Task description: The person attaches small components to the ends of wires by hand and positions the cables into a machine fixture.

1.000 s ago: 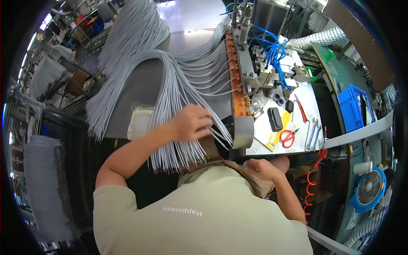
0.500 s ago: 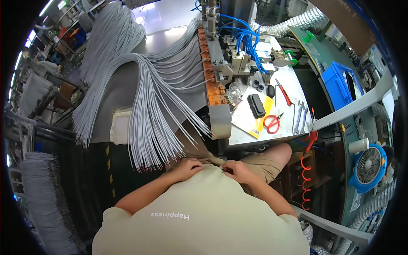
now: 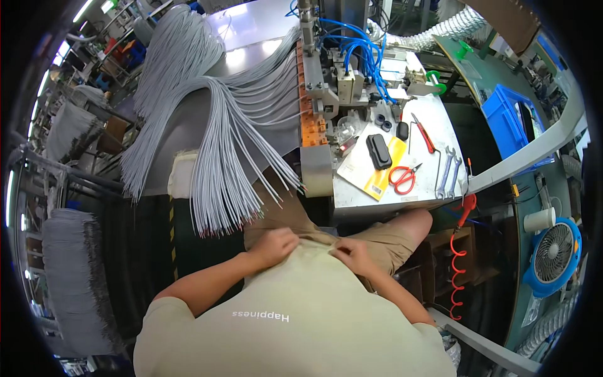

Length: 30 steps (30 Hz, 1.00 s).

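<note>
Both hands have come away from the work. A second ago the left hand (image 3: 274,246) was up among the hanging bundle of thin grey cables (image 3: 223,169), sorting through their loose ends; now it sits at the person's waist, fingers curled and pinching the hem of the pale yellow-green shirt (image 3: 295,308). The right hand (image 3: 353,254) has joined it there, fingers likewise closed on the shirt's edge just beside the tan shorts (image 3: 377,235). So neither hand holds a cable: the handling of the bundle looks paused while the shirt is tugged straight, and the view has also drawn back from the machine.

The grey cables are where they were, draped over the sloped metal sheet (image 3: 251,69) and fanning down, their tips hanging free just above the person's lap, near the left hand but apart from it. The upper ends run into the row of orange clamp blocks (image 3: 311,125) on the machine.

As for containers, a blue plastic crate (image 3: 505,116) stands beyond the right of the table (image 3: 402,198); I cannot tell what lies in it. A white paper cup (image 3: 540,220) sits by the blue fan (image 3: 553,254), contents hidden. Loose on the table lie red-handled scissors (image 3: 404,178), 2 steel spanners (image 3: 447,173) and a black oblong case (image 3: 379,151).
</note>
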{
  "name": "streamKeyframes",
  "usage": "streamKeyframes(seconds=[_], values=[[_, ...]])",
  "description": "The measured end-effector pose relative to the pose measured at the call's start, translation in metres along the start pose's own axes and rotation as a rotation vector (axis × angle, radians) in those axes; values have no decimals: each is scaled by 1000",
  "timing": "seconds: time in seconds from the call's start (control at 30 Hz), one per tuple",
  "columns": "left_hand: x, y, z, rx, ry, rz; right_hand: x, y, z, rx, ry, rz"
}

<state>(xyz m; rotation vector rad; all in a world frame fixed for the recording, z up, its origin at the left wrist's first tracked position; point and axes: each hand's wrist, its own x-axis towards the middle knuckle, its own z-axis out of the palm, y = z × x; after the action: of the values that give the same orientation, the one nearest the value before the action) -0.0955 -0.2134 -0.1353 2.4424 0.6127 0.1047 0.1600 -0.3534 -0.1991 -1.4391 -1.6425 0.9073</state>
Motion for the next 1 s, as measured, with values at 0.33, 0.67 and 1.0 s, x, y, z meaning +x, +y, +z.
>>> streamKeyframes(seconds=[0.33, 0.67, 1.0], values=[[-11, 37, -76, -221, -360, -131, -7, -33, -65, 15, 410, 439], [63, 4, -227, -87, -124, 360, 66, -105, -84, -102, 107, 171], [130, -18, -181, 649, -271, 621, 162, -137, -124, -330, -64, -208]])
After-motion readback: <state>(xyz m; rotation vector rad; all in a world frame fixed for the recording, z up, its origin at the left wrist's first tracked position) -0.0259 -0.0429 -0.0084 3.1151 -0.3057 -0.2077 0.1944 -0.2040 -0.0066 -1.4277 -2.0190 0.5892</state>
